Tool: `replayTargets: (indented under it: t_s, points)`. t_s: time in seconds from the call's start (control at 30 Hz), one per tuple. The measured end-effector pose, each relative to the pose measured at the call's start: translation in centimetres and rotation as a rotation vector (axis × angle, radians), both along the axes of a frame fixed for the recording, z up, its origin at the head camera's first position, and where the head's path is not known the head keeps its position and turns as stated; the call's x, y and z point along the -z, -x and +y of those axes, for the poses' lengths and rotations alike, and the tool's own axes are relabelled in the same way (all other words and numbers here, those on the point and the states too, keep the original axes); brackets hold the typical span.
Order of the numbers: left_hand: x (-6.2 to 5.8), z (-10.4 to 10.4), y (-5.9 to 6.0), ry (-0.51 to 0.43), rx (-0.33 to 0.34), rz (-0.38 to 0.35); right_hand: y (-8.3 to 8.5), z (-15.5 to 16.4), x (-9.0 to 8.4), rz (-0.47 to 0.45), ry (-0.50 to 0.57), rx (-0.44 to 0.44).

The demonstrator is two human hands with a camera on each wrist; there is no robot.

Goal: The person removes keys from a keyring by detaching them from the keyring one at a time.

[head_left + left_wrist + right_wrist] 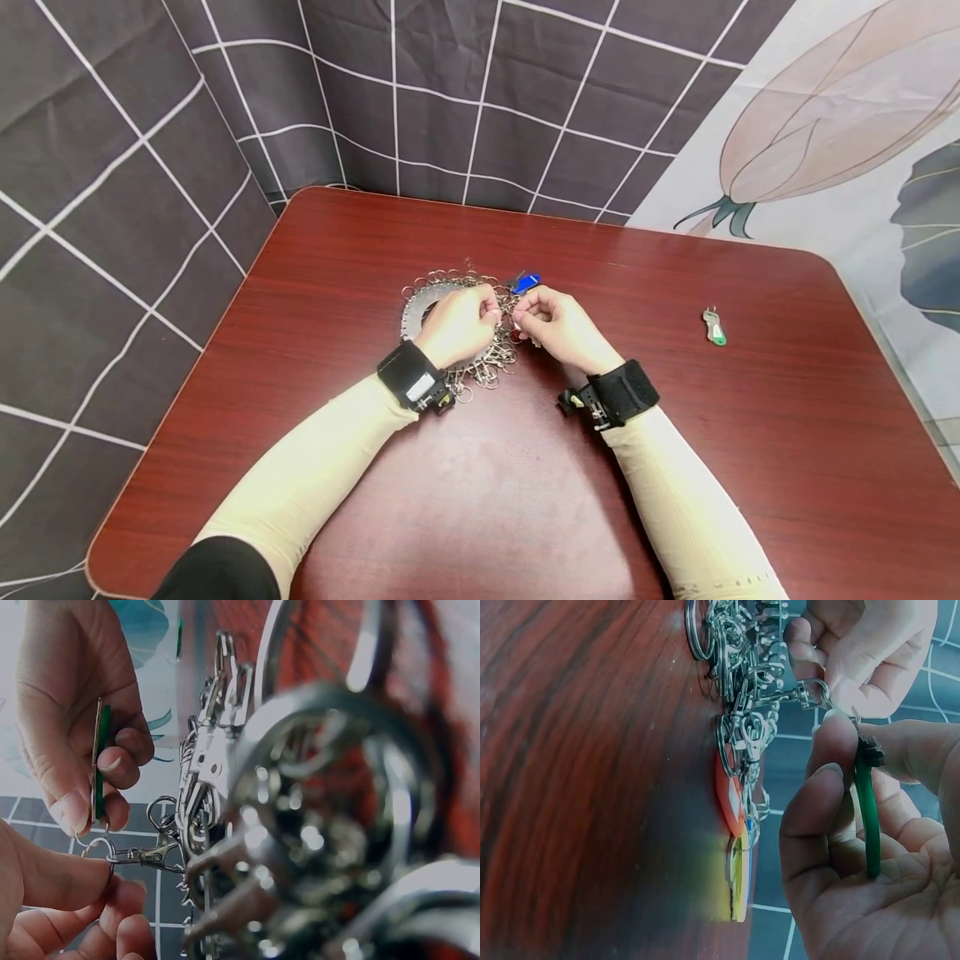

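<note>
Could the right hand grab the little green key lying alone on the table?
Probably yes: the green key lies alone on bare table to that side, nothing between. But the right hand already pinches a green tag.

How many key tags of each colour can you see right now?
Green: 2, one pinched in the right hand as green tag, one lying apart as green tag on the table
Blue: 1, blue tag
Red: 1, red tag
Yellow: 1, yellow tag
Total: 5
</note>
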State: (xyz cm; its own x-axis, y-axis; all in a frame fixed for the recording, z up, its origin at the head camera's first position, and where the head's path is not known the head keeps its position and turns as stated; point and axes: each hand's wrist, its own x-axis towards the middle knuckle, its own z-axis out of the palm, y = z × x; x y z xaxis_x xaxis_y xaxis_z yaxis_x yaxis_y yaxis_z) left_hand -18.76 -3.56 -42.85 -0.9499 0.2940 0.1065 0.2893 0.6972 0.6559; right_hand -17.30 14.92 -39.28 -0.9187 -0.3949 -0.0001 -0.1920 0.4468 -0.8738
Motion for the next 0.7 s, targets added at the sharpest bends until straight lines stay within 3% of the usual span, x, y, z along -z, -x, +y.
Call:
replayTargets:
  t_s: [0.13, 0.4, 0.7]
  points:
    - [0.0, 0.0, 0.0, -0.005, -0.005, 0.001, 0.1, 0.0, 0.1, -0.009, 0.004, 0.000]
    - [-0.1, 0.0, 0.0, -0.013, 0.003, -0.001, 1.8, 1.0, 3.2, 0.001, 0.004, 0.010]
    - [0.1, 0.1, 0.0, -0.039, 0.028, 0.052, 1.8, 1.1, 3.7, 0.068, -0.050, 0.029]
